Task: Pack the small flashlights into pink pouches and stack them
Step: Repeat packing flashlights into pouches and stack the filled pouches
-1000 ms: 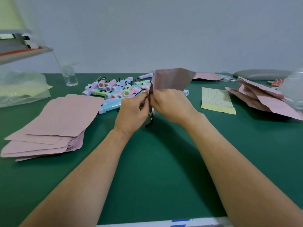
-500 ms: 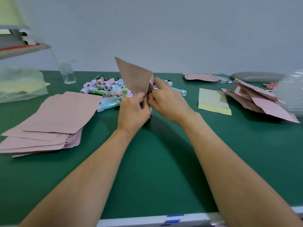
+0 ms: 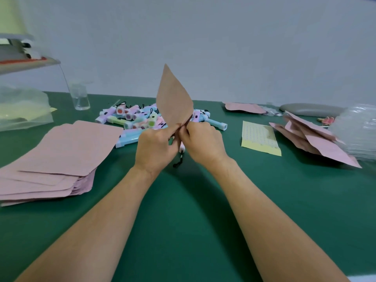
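A pink pouch [image 3: 174,102] stands upright above the middle of the green table, its lower corner pinched by my left hand [image 3: 155,148] and my right hand [image 3: 200,142]. Between the two hands a small pink flashlight [image 3: 181,147] pokes down, its black strap [image 3: 178,161] dangling to the table. A heap of pastel flashlights [image 3: 138,119] lies just behind the hands. A stack of flat pink pouches [image 3: 59,157] sits at the left. A looser pile of pink pouches [image 3: 313,137] lies at the right.
A yellow dotted sticker sheet [image 3: 259,137] lies right of my hands. A clear small bottle [image 3: 80,96] and a plastic bag [image 3: 22,108] stand at the back left, a grey flat object [image 3: 309,109] and crinkled clear plastic [image 3: 358,133] at the back right.
The pouch has swung from pointing right to standing upright, tip up. Both hands stayed together on its lower corner.
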The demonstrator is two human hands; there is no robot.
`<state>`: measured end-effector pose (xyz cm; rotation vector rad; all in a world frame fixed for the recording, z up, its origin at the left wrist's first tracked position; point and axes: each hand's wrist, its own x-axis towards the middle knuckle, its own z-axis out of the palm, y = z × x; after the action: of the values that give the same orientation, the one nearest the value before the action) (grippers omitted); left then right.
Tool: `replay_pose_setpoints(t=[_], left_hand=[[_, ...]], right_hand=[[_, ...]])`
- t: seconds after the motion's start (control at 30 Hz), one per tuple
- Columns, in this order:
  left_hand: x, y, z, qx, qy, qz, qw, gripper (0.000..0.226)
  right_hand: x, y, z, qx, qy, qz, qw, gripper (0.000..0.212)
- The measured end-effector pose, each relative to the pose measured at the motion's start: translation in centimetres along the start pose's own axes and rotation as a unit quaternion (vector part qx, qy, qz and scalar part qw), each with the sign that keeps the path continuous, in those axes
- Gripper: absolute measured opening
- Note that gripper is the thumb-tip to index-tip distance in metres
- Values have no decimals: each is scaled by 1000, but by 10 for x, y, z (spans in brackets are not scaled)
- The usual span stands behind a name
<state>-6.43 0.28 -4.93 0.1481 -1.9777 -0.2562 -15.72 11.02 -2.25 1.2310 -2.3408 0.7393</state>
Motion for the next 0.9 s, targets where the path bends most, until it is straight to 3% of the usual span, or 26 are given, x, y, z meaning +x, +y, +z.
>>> replay_pose_setpoints(t=[0.13, 0.27, 0.37, 0.43, 0.53, 0.67, 0.83, 0.9], left_hand=[[-2, 1, 8, -54, 23, -67, 996, 18], [-3, 13, 17, -148, 44, -179, 972, 19], [0, 5, 16, -164, 80, -262, 948, 23], [2, -7, 10, -154, 116, -305, 932, 23], [1, -8, 4, -117, 80, -252, 957, 22], [-6, 14, 12, -180, 42, -215, 959, 21], [-6, 18, 10, -145, 44, -153, 977, 22], [-3, 18, 9, -140, 75, -186, 970, 19]], right_hand=[[3, 3, 1, -25, 18, -15, 999, 42], [6, 3, 1, -30, 39, -46, 998, 20], [8, -1, 2, -58, 13, -86, 995, 10], [1, -4, 5, -102, -2, -88, 991, 31], [-7, -3, 8, -116, -6, -51, 992, 39], [-2, 7, -3, -10, 56, 77, 995, 47], [-6, 4, 0, 124, 12, 175, 977, 47], [-3, 3, 3, 142, -1, 196, 970, 41]])
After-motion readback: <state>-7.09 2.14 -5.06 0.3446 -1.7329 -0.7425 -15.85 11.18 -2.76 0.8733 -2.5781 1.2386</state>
